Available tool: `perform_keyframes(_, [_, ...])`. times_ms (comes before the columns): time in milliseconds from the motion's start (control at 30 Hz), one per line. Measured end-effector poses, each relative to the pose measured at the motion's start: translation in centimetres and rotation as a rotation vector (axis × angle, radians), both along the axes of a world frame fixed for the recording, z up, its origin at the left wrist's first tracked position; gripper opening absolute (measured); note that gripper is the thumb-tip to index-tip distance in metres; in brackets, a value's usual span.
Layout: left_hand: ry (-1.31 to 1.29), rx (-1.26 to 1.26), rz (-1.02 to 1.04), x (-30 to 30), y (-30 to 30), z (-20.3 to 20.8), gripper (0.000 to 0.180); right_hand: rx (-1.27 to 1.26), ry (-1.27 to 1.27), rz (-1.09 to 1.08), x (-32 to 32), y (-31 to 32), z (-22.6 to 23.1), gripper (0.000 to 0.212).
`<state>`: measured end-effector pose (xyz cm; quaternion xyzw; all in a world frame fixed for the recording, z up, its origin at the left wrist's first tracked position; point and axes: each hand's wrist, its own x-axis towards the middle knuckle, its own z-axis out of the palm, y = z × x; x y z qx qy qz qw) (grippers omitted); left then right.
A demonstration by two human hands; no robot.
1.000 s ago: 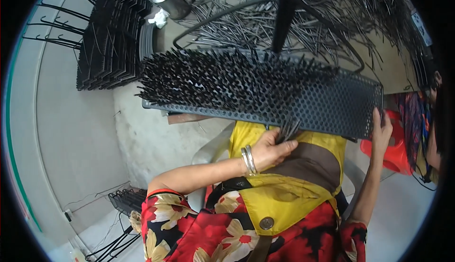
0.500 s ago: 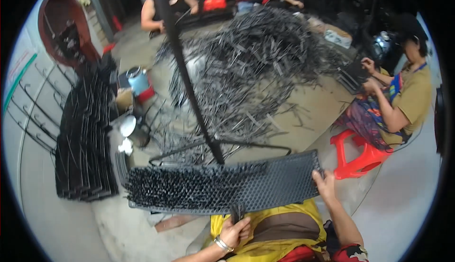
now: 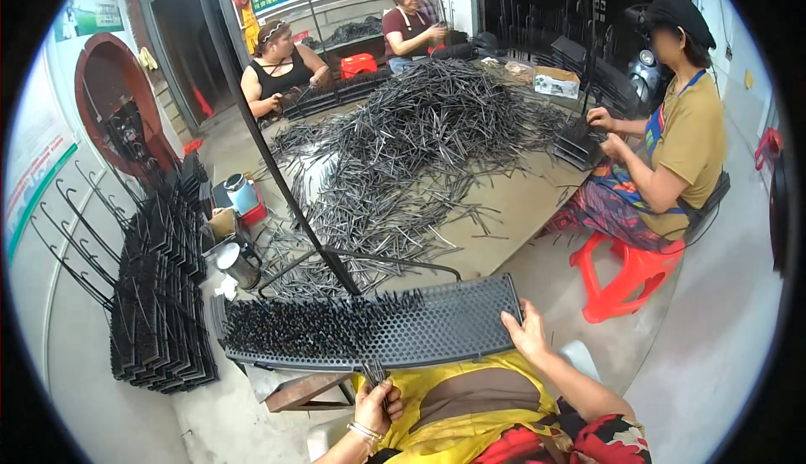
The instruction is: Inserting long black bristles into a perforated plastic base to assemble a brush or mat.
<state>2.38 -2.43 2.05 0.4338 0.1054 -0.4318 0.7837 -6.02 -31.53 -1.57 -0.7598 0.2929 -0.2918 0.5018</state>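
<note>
A long, slightly curved dark grey perforated panel lies across the near table edge, over my lap. Short black strips stand upright in its holes over the left and middle part; the right part shows bare holes. My left hand is closed round a small bundle of dark strips, just below the panel's near edge. At the panel's right end, my right hand grips the edge, thumb on the near face and some fingers hidden. A black metal stand rises behind the panel from a bent-rod base.
A big heap of loose dark strips covers the table. At left stand stacked black panels with hooked rods, a metal jug and a blue container. Three people work around the table; a red stool is at right.
The view has tilted up, showing more of the room and the people. Panel and hands sit further left in the picture. Both hands keep their holds.
</note>
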Motion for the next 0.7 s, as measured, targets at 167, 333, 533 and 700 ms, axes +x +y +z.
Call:
perform_keyframes(167, [0.013,-0.073,0.115,-1.6,0.6,0.3,0.009,-0.917,0.026,-0.035,-0.6,2.2,3.0,0.049])
perform_keyframes(333, [-0.053,-0.141,0.104,-2.6,-1.1,1.5,0.011,-0.908,-0.271,0.268,-0.9,8.0,6.6,0.040])
perform_keyframes(533, [-0.105,-0.228,-0.081,-4.0,-2.5,0.8,0.018,-0.122,-0.223,0.509,-0.4,13.1,5.1,0.031])
perform_keyframes(700, [-0.127,-0.159,-0.128,-4.1,-1.8,-0.9,0.015,0.337,-0.192,0.586,-0.4,13.6,3.2,0.019])
